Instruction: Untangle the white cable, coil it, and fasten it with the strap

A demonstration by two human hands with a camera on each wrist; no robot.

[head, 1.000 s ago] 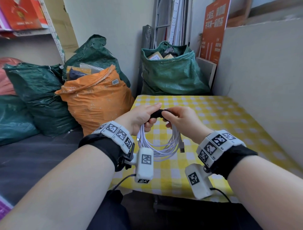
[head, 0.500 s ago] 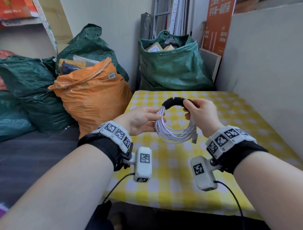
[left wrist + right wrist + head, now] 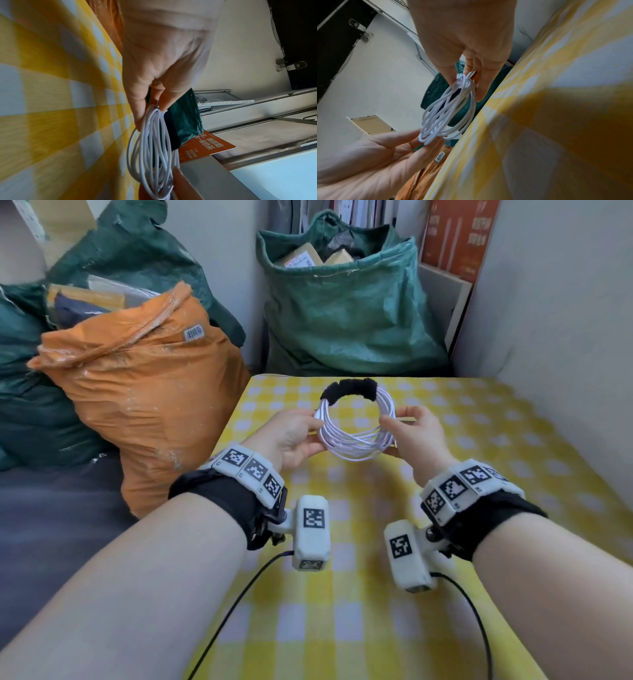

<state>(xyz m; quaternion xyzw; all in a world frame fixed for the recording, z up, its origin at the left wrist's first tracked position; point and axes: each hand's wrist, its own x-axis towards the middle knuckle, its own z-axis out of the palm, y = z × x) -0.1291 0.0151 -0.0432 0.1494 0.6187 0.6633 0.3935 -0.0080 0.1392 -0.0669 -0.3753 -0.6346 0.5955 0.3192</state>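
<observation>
The white cable is wound into a round coil held upright above the yellow checked table. A black fuzzy strap wraps the top arc of the coil. My left hand pinches the coil's left side and my right hand pinches its right side. In the left wrist view thumb and fingers pinch the cable loops. In the right wrist view the right hand's fingers clamp the bundled strands along with a metal plug end; the left hand holds the opposite side.
An orange sack stands at the table's left edge, with dark green sacks behind it and beyond the table's far end. A grey wall panel runs along the right side. An orange sign leans in the back corner.
Both hands moved forward over the table and turned the coil upright. The right hand left the strap and now pinches the coil's right side; the left hand still holds the left side.
</observation>
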